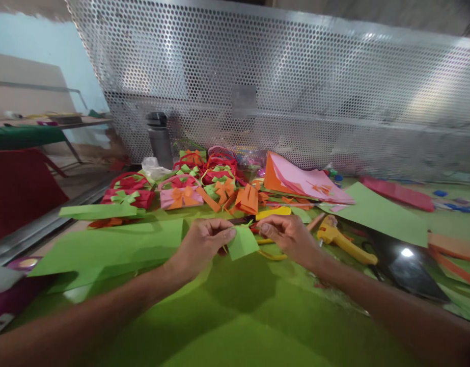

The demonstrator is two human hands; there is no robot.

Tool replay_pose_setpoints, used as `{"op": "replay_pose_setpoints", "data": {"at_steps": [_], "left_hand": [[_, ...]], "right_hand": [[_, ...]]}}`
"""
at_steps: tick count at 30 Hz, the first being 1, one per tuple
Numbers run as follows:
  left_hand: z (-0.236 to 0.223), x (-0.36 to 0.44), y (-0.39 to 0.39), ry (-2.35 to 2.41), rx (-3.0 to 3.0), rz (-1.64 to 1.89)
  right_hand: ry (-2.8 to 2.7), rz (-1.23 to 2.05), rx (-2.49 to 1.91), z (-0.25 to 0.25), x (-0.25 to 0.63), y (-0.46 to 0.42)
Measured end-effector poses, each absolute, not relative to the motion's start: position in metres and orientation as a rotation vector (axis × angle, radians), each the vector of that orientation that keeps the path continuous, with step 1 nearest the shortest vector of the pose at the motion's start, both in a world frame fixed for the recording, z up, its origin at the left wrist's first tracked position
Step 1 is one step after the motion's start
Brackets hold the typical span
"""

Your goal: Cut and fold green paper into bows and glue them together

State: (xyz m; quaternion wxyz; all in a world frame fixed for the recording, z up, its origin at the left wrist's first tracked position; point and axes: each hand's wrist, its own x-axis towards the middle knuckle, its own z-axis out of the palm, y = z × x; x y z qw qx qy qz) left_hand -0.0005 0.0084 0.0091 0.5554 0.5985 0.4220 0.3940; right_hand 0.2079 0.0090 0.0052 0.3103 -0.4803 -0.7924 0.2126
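My left hand [201,243] pinches a small folded piece of light green paper [242,241] above the green table. Its thumb and fingers are closed on the paper's left edge. My right hand [288,235] is just right of the paper with its fingers curled in a pinch near the paper's top right corner; whether it touches the paper is unclear. Yellow-handled scissors [272,213] lie right behind both hands.
Several paper gift baskets [181,191] in red, pink, orange and green crowd the middle. Green sheets [112,244] lie left and right [376,209], pink and orange sheets [307,181] behind. A yellow glue gun [343,239], a dark phone [406,265], a grey bottle [160,137] and a perforated metal panel [296,81] stand around.
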Motion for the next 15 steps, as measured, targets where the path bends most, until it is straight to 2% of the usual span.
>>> {"op": "replay_pose_setpoints", "data": {"at_steps": [4, 6, 10, 15], "left_hand": [[0.007, 0.003, 0.005, 0.97, 1.407, 0.907], [0.006, 0.003, 0.004, 0.915, 1.326, 0.922], [0.003, 0.0, 0.007, 0.773, 1.103, 1.005], [0.002, -0.003, 0.007, 0.711, 1.236, 0.989]], "right_hand": [[-1.791, 1.114, -1.185, 0.008, 0.195, -0.005], [-1.617, 1.287, -1.148, 0.007, 0.19, -0.008], [-1.441, 1.354, -1.122, 0.002, 0.189, -0.007], [-1.305, 1.446, -1.094, -0.002, 0.191, -0.005]]}}
